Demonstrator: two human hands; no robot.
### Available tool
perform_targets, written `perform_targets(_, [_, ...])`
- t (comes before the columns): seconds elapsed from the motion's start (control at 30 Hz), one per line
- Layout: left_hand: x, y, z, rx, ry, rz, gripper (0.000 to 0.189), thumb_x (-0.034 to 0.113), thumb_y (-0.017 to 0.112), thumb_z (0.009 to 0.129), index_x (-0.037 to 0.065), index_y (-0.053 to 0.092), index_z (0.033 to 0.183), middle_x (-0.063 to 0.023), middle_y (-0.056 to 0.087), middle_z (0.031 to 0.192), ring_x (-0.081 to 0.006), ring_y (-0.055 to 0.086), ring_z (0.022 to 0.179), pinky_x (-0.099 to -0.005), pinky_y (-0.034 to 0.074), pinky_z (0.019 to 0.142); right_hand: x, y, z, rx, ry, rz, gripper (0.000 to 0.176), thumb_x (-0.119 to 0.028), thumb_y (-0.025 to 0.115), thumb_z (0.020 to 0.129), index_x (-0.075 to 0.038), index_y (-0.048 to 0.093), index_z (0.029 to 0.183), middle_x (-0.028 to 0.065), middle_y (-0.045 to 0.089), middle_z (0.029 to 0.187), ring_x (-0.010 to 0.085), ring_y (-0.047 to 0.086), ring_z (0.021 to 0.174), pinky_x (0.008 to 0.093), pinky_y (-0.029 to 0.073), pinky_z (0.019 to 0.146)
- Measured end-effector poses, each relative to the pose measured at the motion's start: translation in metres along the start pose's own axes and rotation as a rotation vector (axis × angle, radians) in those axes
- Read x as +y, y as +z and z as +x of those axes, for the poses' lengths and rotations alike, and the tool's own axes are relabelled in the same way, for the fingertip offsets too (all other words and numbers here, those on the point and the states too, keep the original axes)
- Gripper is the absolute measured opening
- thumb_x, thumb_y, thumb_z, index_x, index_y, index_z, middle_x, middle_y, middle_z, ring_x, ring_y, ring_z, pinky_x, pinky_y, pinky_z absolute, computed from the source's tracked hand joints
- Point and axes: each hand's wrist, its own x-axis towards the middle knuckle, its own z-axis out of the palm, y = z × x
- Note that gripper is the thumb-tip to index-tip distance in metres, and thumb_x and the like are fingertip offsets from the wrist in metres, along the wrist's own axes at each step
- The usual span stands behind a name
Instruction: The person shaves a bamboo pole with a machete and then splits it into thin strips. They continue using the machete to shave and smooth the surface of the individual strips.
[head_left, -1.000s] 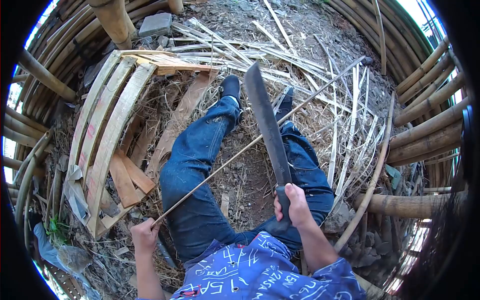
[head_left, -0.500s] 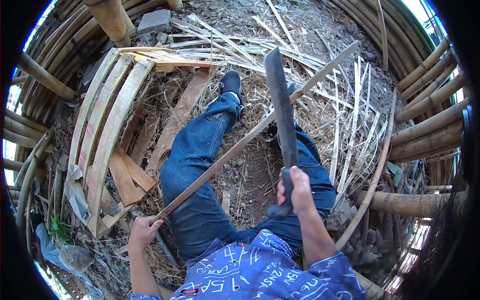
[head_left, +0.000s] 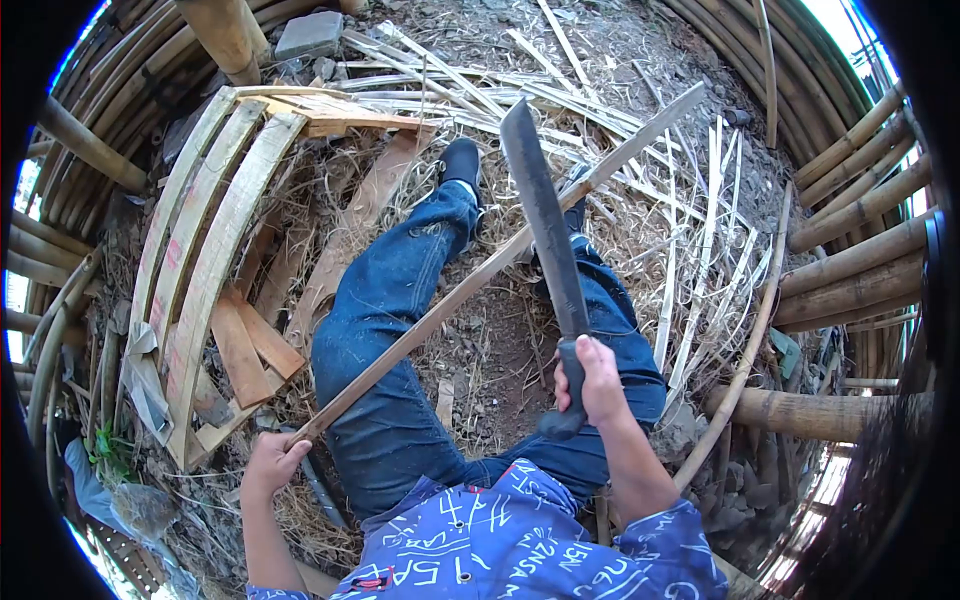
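Observation:
My left hand (head_left: 275, 460) is closed round the near end of a long bamboo strip (head_left: 440, 305). The strip slants up and to the right over my left thigh, its far end past my right foot. In my right hand (head_left: 594, 380) is the dark handle of a machete (head_left: 545, 215), with the broad blade pointing up and away. The blade overlaps the strip in this view, crossing it between my feet. My legs in blue jeans (head_left: 385, 290) are spread on the ground, on both sides of bare soil and shavings.
A wooden pallet-like crate (head_left: 215, 240) lies at the left, beside short brown boards (head_left: 240, 345). Split pale strips (head_left: 690, 260) and curled shavings cover the ground ahead and right. Bamboo poles (head_left: 855, 265) line both sides. A grey block (head_left: 308, 36) sits at the back.
The machete's blade has swung slightly left, its tip a little lower. My left hand and the strip have shifted slightly left.

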Motion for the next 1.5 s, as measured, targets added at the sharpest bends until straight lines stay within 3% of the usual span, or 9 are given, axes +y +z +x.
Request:
perform_targets(0.17, [0.003, -0.001, 0.002, -0.014, -0.001, -0.06, 0.036, 0.024, 0.064, 0.087, -0.004, 0.051, 0.068, -0.0078, 0.036, 0.051, -0.0125, 0.033, 0.05, -0.0334, 0.033, 0.047, 0.014, 0.021, -0.009, 0.009, 0.042, 0.16, 0.041, -0.04, 0.04, 0.101, 0.0, 0.049, 0.094, 0.0071, 0.052, 0.061, 0.0131, 0.051, 0.043, 0.0277, 0.044, 0.04])
perform_targets(0.33, [-0.002, 0.01, -0.003, 0.007, -0.064, -0.126, 0.035, 0.023, 0.062, 0.087, -0.003, 0.05, 0.066, -0.005, 0.034, 0.052, -0.0107, 0.032, 0.05, -0.0321, 0.031, 0.046, 0.029, 0.037, -0.019, -0.114, 0.084, 0.046, 0.041, -0.038, 0.039, 0.101, 0.001, 0.049, 0.095, 0.0077, 0.053, 0.061, 0.0136, 0.051, 0.043, 0.0269, 0.043, 0.039])
perform_targets(0.53, [0.001, 0.009, 0.001, -0.02, -0.011, -0.093, 0.038, 0.023, 0.062, 0.089, -0.003, 0.047, 0.065, -0.0022, 0.034, 0.052, -0.0097, 0.032, 0.051, -0.0323, 0.03, 0.045, 0.017, 0.025, -0.003, -0.001, 0.019, 0.161, 0.039, -0.038, 0.043, 0.1, 0.0, 0.05, 0.093, 0.0062, 0.053, 0.061, 0.0114, 0.05, 0.043, 0.0254, 0.042, 0.04])
perform_targets(0.67, [-0.01, 0.01, 0.0, -0.017, -0.016, -0.177, 0.038, 0.023, 0.062, 0.089, -0.004, 0.047, 0.066, -0.0036, 0.032, 0.052, -0.0098, 0.032, 0.051, -0.0325, 0.031, 0.046, 0.03, 0.038, -0.017, -0.131, 0.061, 0.001, 0.043, -0.041, 0.042, 0.1, 0.001, 0.049, 0.096, 0.0079, 0.053, 0.061, 0.014, 0.05, 0.041, 0.0274, 0.042, 0.039])
perform_targets(0.87, [0.012, 0.013, 0.0, -0.003, -0.006, -0.094, 0.036, 0.023, 0.062, 0.089, -0.005, 0.052, 0.069, -0.0039, 0.032, 0.053, -0.0091, 0.033, 0.051, -0.0318, 0.032, 0.046, 0.026, 0.04, -0.012, -0.039, 0.046, 0.074, 0.043, -0.041, 0.041, 0.1, 0.0, 0.049, 0.096, 0.0076, 0.053, 0.061, 0.014, 0.051, 0.042, 0.0274, 0.042, 0.038])
perform_targets(1.0, [0.015, 0.014, -0.005, 0.017, -0.036, -0.077, 0.033, 0.024, 0.062, 0.089, -0.006, 0.059, 0.077, -0.0072, 0.038, 0.051, -0.0104, 0.036, 0.05, -0.0322, 0.035, 0.047, 0.028, 0.04, -0.023, -0.151, 0.091, -0.004, 0.041, -0.038, 0.043, 0.1, 0.001, 0.052, 0.094, 0.0078, 0.053, 0.059, 0.0143, 0.051, 0.041, 0.0268, 0.042, 0.038])
perform_targets(1.13, [0.009, 0.025, -0.002, 0.033, -0.012, -0.108, 0.033, 0.026, 0.062, 0.089, -0.006, 0.062, 0.079, -0.0089, 0.042, 0.051, -0.0113, 0.039, 0.05, -0.0329, 0.037, 0.048, 0.022, 0.041, -0.013, -0.047, 0.048, 0.054, 0.043, -0.041, 0.04, 0.1, 0.001, 0.05, 0.094, 0.0079, 0.053, 0.058, 0.0141, 0.051, 0.042, 0.0269, 0.042, 0.038])
perform_targets(1.27, [0.013, 0.025, -0.001, 0.025, -0.042, -0.083, 0.034, 0.028, 0.063, 0.088, -0.004, 0.061, 0.078, -0.0133, 0.044, 0.053, -0.0135, 0.04, 0.05, -0.0341, 0.038, 0.049, 0.031, 0.058, -0.032, -0.322, 0.141, -0.037, 0.032, -0.034, 0.044, 0.101, -0.002, 0.049, 0.095, 0.0044, 0.054, 0.062, 0.0097, 0.05, 0.045, 0.024, 0.041, 0.041])
perform_targets(1.5, [0.022, 0.027, -0.003, 0.037, -0.066, -0.059, 0.033, 0.031, 0.064, 0.088, -0.002, 0.066, 0.087, -0.0185, 0.05, 0.056, -0.0218, 0.045, 0.047, -0.0364, 0.04, 0.05, 0.035, 0.066, -0.028, -0.172, 0.143, 0.087, 0.034, -0.035, 0.044, 0.1, -0.001, 0.05, 0.097, 0.0058, 0.054, 0.062, 0.0105, 0.051, 0.045, 0.0246, 0.042, 0.041])
